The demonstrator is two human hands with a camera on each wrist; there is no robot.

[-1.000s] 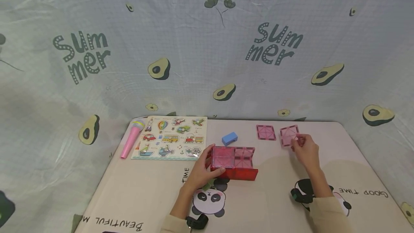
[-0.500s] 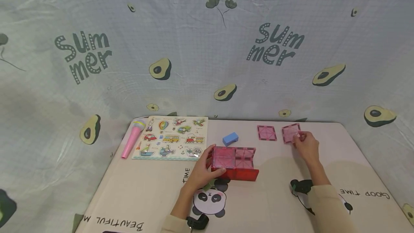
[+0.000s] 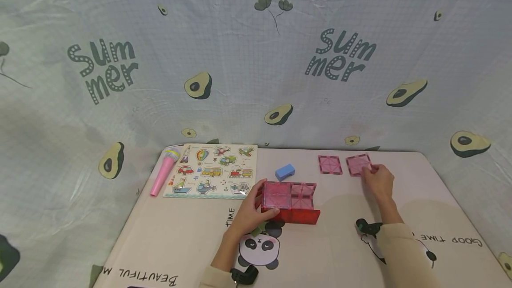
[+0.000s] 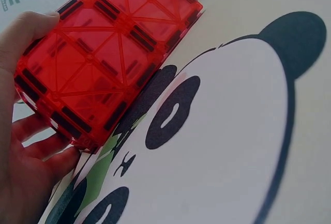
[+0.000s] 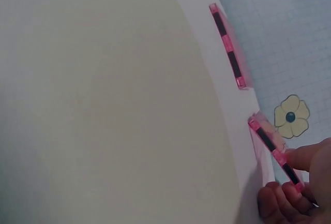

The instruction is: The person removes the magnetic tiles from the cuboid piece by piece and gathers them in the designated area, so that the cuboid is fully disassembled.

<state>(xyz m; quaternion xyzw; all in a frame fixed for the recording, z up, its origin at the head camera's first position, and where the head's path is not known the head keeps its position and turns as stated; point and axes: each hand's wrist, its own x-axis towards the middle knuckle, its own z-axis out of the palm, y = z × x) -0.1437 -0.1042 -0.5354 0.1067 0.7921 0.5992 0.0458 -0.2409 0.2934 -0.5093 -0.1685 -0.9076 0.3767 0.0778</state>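
My left hand grips the left end of a block built of magnetic tiles, its thumb on the red front and its fingers behind. The block has a red front and pink squares on top; in the left wrist view its red tiles show dark magnet strips. At the far right my right hand pinches a pink square magnetic tile by its right corner. The right wrist view shows this pink tile tilted between thumb and fingers. Left of it lies another pink square tile.
Behind the block lies a blue toy block. A vehicle picture puzzle board lies at the back left, with a pink toy microphone beside it. The table ends at a hanging printed cloth.
My right hand and the tile it pinches have shifted slightly away from me, then a little left; the right forearm has swung left. The left hand and its block stay in place.
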